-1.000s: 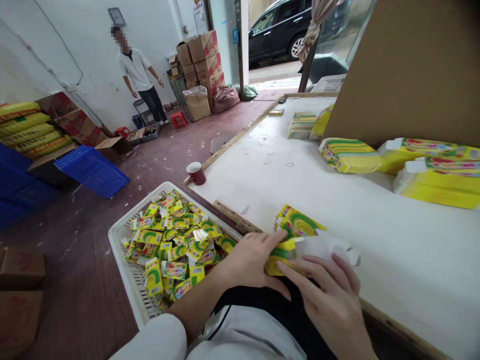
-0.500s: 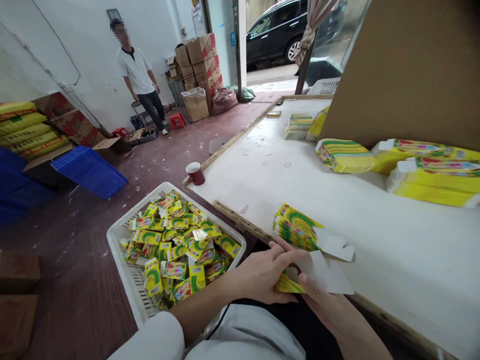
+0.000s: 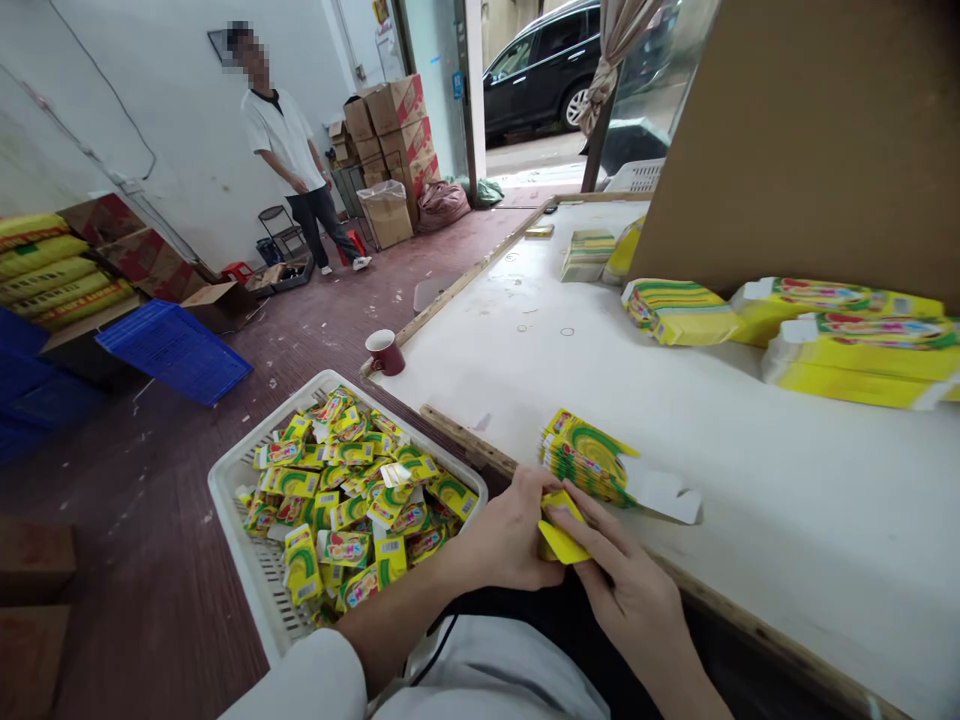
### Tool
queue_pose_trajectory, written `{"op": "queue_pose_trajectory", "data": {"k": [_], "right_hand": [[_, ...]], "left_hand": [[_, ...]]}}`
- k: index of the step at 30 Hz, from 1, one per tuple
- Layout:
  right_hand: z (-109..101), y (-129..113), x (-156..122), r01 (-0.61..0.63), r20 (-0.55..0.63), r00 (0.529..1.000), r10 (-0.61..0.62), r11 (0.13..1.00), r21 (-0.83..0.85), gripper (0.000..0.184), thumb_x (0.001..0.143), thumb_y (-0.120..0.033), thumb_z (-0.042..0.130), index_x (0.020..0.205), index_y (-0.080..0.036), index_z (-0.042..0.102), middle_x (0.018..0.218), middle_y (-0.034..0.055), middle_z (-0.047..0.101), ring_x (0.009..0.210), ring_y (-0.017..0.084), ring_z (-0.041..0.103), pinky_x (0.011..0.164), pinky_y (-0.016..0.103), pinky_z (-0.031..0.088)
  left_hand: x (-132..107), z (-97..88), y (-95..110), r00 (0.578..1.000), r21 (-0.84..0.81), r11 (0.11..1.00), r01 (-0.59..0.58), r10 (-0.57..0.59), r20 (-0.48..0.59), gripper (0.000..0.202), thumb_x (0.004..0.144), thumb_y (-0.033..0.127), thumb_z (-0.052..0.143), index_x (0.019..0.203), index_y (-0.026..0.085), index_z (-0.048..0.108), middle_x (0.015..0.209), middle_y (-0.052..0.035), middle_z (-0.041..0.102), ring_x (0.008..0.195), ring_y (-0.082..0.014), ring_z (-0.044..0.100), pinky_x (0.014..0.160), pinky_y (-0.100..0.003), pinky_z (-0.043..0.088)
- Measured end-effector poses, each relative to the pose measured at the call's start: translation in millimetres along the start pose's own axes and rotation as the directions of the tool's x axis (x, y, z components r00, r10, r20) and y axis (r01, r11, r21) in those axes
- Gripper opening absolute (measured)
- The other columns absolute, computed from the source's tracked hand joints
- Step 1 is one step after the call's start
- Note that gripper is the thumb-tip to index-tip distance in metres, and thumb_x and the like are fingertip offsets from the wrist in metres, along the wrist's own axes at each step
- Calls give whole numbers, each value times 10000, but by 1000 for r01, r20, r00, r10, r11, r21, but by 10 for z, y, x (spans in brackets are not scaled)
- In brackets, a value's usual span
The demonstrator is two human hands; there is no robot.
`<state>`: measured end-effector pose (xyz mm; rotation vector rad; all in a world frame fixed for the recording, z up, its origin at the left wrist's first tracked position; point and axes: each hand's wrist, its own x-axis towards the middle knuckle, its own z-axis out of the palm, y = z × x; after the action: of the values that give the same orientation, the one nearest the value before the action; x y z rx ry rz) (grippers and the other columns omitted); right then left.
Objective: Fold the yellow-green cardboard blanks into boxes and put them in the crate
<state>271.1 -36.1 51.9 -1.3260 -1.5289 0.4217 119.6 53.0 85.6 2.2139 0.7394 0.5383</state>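
Note:
Both hands are on one small yellow carton (image 3: 564,535) at the table's near edge. My left hand (image 3: 514,530) grips its left side, fingers wrapped round it. From the right, my right hand (image 3: 626,570) closes on the carton, its fingers lying over the yellow flap. Just beyond them, a stack of flat yellow-green cartons (image 3: 589,455) with white flaps lies on the white table (image 3: 465,360). To my left stands a white plastic basket (image 3: 244,570) heaped with small yellow cartons (image 3: 349,500).
A maroon mug (image 3: 385,352) sits at the table's left corner. Bundles of yellow cartons (image 3: 862,360) lie by a large brown board (image 3: 795,140). Blue crates (image 3: 176,348) and stacked boxes (image 3: 401,125) stand on the floor. A person in a white shirt (image 3: 281,140) stands at the back.
The carton's white flaps stuck out to the right before; now its yellow outside shows, folded between my hands. My right hand has moved up and over it. The person at the back has stepped right.

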Motion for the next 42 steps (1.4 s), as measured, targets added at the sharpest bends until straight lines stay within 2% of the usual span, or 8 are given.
{"op": "queue_pose_trajectory", "data": {"k": [4,12,17,20,25,28,38,42], "right_hand": [[-38,77,11,-6,-74,997,3,999,-36,364,922,-226,572,1242,-363,676,1443,36,569,1275,274,599,1037,447,543],[-224,107,58,-10,309,951,27,998,-57,313,913,-301,572,1189,-340,714,1461,63,547,1288,306,582,1034,501,534],[-43,53,46,-77,105,991,86,993,-84,246,895,-300,583,1065,-303,760,1442,88,552,1277,333,579,1027,558,518],[7,99,107,-85,43,995,87,995,-46,420,893,-349,608,1308,-281,615,1439,105,551,1313,314,545,1064,536,487],[-168,518,313,-228,-238,959,154,919,-323,596,870,-447,615,1398,-193,501,1310,172,621,1192,360,584,1000,564,480],[-180,728,372,-251,-175,967,186,826,-505,415,884,-306,557,1275,-171,589,1086,166,700,985,342,632,888,526,503],[-146,506,458,-355,-324,916,237,855,-377,455,775,-146,600,1226,-155,541,997,120,600,946,297,576,884,492,502],[-49,195,385,-273,-265,932,249,960,-58,515,783,-179,647,1278,-203,508,972,63,580,842,227,578,807,425,534]], "left_hand": [[21,-121,58,998,110,992,56,-56,-6,630,615,340,793,1170,169,548,1145,-121,628,1072,-310,610,972,-462,494],[-40,-197,-3,992,213,975,64,-85,93,603,598,420,792,1148,218,651,1045,-78,727,931,-284,697,851,-376,532],[-7,-148,45,997,279,959,59,-73,39,594,633,403,774,1170,190,638,1041,-114,721,945,-304,686,871,-410,516],[-71,-355,-21,987,279,951,130,-151,55,600,644,388,787,1193,212,622,1112,-93,710,1009,-292,673,898,-386,507],[-423,-1022,-406,859,536,688,489,-486,-159,698,636,399,846,1250,184,592,1299,-158,642,1225,-371,573,1053,-473,405],[-586,-1208,-594,774,545,574,611,-576,-261,696,745,423,762,1342,159,521,1403,-189,567,1324,-369,510,1085,-472,388],[-197,-455,-458,935,-125,927,353,-343,91,631,754,376,766,1332,240,551,1269,-93,676,1202,-264,610,1075,-434,433],[73,3,-300,978,-755,642,133,-210,-6,866,623,535,845,1367,250,505,1326,-126,620,1253,-309,563,1033,-452,460]]}}
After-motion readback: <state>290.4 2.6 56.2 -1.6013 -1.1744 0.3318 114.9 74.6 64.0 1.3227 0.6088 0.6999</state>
